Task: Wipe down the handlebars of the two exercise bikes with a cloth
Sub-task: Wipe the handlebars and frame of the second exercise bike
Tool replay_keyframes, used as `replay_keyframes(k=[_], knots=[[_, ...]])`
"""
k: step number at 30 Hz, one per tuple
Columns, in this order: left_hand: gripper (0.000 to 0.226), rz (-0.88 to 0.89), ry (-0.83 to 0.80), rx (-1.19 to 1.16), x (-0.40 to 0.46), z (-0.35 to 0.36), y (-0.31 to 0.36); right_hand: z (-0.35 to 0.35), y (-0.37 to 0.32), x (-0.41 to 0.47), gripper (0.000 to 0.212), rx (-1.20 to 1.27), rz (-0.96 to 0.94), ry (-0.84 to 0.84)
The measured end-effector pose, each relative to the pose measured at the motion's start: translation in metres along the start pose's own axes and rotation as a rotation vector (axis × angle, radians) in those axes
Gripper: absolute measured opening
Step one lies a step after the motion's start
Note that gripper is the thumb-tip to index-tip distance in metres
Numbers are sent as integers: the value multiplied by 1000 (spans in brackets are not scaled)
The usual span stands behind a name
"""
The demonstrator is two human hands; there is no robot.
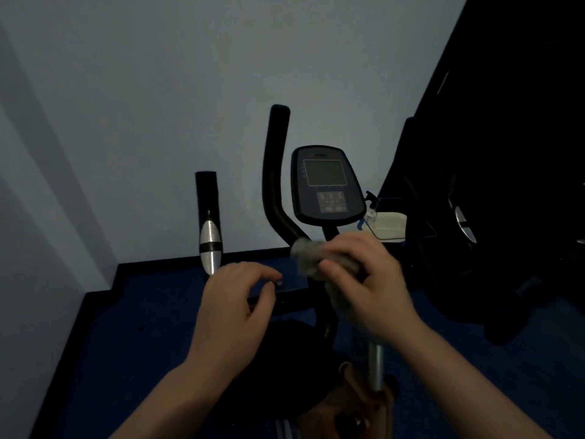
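While the room is dim, the right grip (364, 280) can be seen with its fingers and thumb curled round a pale grey cloth (308, 256), which it holds against the black handlebar (275, 172) of the nearer exercise bike, at the low bend where the bar meets the centre post. Part of the cloth sticks out to the left of this grip and part hangs below it; both are blurred. Just above the right grip stands the bike's console (326, 185) with a dark screen. The left grip (235, 307) hovers to the left of the right one, apart from it, with its fingers loosely bent and holding nothing, over a dark horizontal bar of the frame. Beyond the left grip rises a second handle (209, 223), black with a silver sensor part. To the right of the right grip, in deep shadow, is the second bike (462, 223). Below both grips lies the blue floor (133, 343).
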State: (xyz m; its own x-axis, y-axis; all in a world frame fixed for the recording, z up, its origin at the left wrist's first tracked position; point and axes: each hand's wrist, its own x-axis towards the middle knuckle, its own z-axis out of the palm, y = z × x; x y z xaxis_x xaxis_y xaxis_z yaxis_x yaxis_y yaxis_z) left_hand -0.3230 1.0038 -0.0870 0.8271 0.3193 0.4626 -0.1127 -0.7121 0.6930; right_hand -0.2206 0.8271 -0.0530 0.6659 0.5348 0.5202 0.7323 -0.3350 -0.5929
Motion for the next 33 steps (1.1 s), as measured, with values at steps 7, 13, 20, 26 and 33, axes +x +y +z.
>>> replay_keyframes(k=[7, 13, 20, 26, 33], knots=[[19, 124, -29, 214, 13, -27, -38, 6, 15, 20, 24, -401, -438, -625], [17, 131, -45, 213, -1, -18, -48, 27, 4, 21, 34, -316, -375, -577], [20, 113, -47, 229, -3, -13, -50, 29, 6, 36, 28, -466, -403, -656], [21, 112, -53, 225, -6, -12, -53, 39, -3, 16, 27, -301, -243, -541], [19, 162, -27, 117, 3, -23, -58, 32, -4, 43, 37, -415, -188, -803]])
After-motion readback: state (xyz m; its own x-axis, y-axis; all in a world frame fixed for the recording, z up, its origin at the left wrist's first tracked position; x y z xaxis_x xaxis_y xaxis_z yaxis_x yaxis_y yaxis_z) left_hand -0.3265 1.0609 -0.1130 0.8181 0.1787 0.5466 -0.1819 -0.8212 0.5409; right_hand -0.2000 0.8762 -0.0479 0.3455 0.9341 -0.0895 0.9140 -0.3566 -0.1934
